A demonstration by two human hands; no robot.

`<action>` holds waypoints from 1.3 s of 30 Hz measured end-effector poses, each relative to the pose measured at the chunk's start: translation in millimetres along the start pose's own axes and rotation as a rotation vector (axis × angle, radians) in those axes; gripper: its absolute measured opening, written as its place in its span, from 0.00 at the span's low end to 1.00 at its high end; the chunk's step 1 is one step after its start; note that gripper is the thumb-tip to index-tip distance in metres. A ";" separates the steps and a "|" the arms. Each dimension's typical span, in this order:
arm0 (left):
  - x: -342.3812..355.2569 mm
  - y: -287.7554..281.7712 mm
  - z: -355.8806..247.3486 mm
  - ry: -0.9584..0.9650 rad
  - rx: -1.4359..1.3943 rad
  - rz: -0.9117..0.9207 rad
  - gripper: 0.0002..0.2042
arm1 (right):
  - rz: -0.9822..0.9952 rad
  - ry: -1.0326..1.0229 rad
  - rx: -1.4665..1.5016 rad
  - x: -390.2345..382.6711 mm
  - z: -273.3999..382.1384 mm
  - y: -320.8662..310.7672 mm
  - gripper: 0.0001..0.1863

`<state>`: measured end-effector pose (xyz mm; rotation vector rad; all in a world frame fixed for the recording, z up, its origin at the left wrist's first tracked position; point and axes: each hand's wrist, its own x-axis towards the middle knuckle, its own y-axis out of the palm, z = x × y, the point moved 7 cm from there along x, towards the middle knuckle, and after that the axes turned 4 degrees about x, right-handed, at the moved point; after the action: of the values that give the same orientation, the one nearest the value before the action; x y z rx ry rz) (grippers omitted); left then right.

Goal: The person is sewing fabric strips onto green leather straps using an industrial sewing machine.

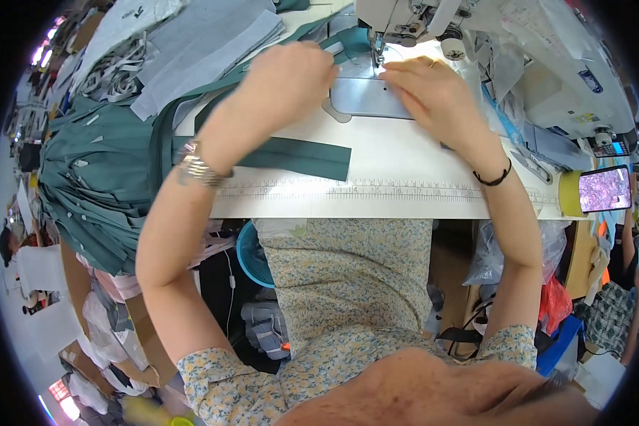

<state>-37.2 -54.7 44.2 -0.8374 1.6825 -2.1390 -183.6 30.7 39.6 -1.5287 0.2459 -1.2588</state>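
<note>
My left hand [291, 79] is curled closed, left of the needle of a white sewing machine [412, 25]. Its fingertips are partly hidden beside a green fabric strip [351, 46] with a small pale piece on it, so what they pinch cannot be made out. My right hand [440, 96] reaches to the right side of the presser foot [378, 57], fingers stretched forward and thumb apart, over the metal plate [369, 98]. Nothing shows in its grip. Below my left wrist lies the flat end of a green band [305, 157].
A heap of green fabric [99, 170] hangs off the table's left edge. Grey cloth pieces [206, 53] lie behind it. A printed ruler [376, 192] runs along the front edge. At the right are thread snips [536, 165] and a phone [603, 189] beside a yellow roll [569, 193].
</note>
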 end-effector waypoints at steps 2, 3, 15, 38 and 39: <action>-0.6 -22.7 25.1 0.003 -0.132 0.047 0.11 | -0.041 -0.089 0.052 4.6 21.1 -5.0 0.10; -4.4 -30.8 47.9 -0.066 -0.086 -0.065 0.10 | 0.001 -0.161 0.028 14.8 38.4 -1.5 0.12; -8.2 14.7 99.4 -0.186 -0.108 -0.089 0.09 | 0.232 -0.022 -0.142 65.8 44.1 67.0 0.17; 24.7 14.4 -23.6 0.005 -0.546 0.048 0.09 | 0.000 0.210 0.104 -13.1 31.4 -17.6 0.09; 25.0 16.9 -19.5 -0.047 -0.549 0.059 0.09 | -0.006 0.216 0.106 -12.0 28.9 -12.2 0.09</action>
<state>-70.7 -58.0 31.7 -0.9470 2.2760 -1.6151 -171.1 61.0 47.0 -1.3056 0.3095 -1.4210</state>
